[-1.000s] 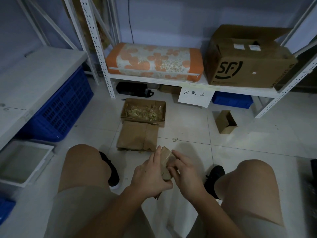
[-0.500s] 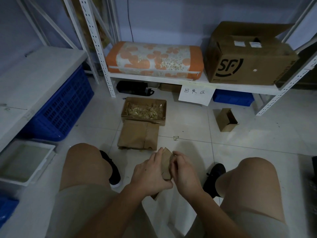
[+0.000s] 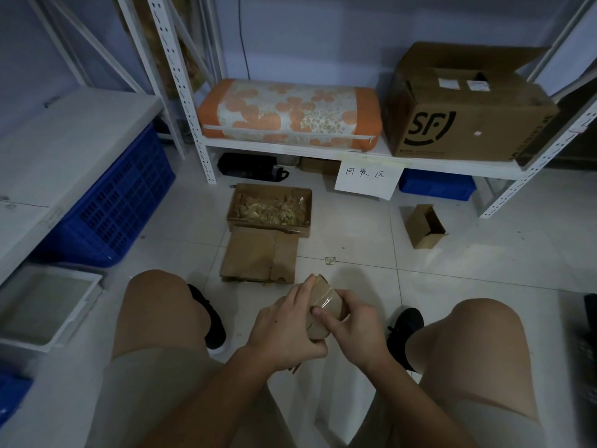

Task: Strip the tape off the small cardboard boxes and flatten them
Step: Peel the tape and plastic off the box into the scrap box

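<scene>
Small cardboard box (image 3: 324, 307) held between the knees, above the floor tiles, gripped by both hands. Left hand (image 3: 286, 324) wraps its near side, fingers curled over the top edge; right hand (image 3: 350, 323) curls round the far side, thumb pressed on the shiny tape (image 3: 323, 300) across the upper face. Change from half a second ago: the box has turned, so the taped face now points up and the right thumb sits at the tape instead of the hand covering the edge. Judgement: tape still on, peel about to start. Flattened cardboard (image 3: 260, 255) and the tray of tape scraps (image 3: 269, 210) lie ahead; another open box (image 3: 424, 226) waits well apart, to the right.
</scene>
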Demonstrator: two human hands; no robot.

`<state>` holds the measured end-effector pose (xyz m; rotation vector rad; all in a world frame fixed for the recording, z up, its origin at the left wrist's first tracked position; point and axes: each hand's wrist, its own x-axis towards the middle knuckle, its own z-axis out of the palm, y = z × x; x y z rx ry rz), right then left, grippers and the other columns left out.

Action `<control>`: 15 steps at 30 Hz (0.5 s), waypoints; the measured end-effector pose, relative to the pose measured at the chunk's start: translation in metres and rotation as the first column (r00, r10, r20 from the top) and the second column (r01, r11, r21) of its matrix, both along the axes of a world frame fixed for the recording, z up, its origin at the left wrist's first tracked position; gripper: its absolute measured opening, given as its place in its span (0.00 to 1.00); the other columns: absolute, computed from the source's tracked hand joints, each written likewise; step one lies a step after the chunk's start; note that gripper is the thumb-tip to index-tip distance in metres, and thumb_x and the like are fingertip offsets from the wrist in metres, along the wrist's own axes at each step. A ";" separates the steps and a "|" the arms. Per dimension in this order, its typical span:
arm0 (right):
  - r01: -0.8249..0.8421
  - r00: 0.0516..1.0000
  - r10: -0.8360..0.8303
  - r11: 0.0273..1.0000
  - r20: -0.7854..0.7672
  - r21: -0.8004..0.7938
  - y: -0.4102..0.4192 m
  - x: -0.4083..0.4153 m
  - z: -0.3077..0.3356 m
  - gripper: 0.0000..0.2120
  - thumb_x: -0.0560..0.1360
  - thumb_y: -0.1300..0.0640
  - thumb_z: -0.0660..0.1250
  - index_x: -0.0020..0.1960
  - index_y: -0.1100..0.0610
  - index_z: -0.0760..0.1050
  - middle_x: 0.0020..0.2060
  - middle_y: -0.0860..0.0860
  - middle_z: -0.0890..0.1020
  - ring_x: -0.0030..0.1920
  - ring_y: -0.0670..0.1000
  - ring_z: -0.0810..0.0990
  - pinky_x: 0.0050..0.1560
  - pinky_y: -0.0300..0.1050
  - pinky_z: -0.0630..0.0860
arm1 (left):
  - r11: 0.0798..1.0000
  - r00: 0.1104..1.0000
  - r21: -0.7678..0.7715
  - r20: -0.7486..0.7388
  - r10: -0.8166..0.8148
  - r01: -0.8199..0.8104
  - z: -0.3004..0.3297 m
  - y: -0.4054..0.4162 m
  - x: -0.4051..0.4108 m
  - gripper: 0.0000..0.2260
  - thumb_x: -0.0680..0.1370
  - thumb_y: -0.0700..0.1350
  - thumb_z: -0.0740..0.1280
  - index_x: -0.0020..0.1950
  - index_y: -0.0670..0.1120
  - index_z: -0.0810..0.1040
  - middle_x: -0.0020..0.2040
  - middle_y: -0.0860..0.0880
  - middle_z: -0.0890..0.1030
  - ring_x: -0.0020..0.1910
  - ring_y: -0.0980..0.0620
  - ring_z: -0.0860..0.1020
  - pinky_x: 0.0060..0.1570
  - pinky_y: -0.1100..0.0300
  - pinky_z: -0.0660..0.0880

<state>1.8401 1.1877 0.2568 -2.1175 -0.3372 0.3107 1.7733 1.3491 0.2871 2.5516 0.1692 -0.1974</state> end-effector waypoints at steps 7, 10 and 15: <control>-0.001 0.996 0.019 0.981 0.089 -0.195 -0.002 0.002 -0.002 0.24 0.77 0.30 0.59 0.58 0.46 0.79 0.37 0.44 0.84 0.39 0.42 0.82 0.43 0.48 0.81 | 1.000 0.998 -0.016 -0.053 -0.018 0.017 -0.001 0.000 0.000 0.53 0.67 0.63 0.70 0.83 0.60 0.40 0.74 0.56 0.67 0.65 0.51 0.74 0.57 0.54 0.72; -0.020 1.000 0.020 0.997 0.005 -0.068 -0.003 0.002 -0.004 0.23 0.79 0.32 0.53 0.57 0.43 0.80 0.42 0.45 0.85 0.43 0.41 0.82 0.48 0.48 0.80 | 1.000 0.997 -0.028 -0.078 -0.015 0.013 -0.005 0.001 -0.001 0.54 0.67 0.63 0.71 0.83 0.59 0.40 0.75 0.56 0.66 0.65 0.52 0.74 0.59 0.54 0.73; -0.170 0.980 0.177 0.982 0.090 -0.076 -0.003 0.000 -0.010 0.22 0.79 0.46 0.70 0.71 0.47 0.75 0.71 0.41 0.71 0.68 0.38 0.70 0.67 0.37 0.70 | 0.999 0.997 -0.028 -0.070 0.021 -0.023 -0.009 0.003 0.002 0.53 0.67 0.63 0.70 0.83 0.59 0.41 0.75 0.56 0.66 0.66 0.52 0.74 0.58 0.54 0.73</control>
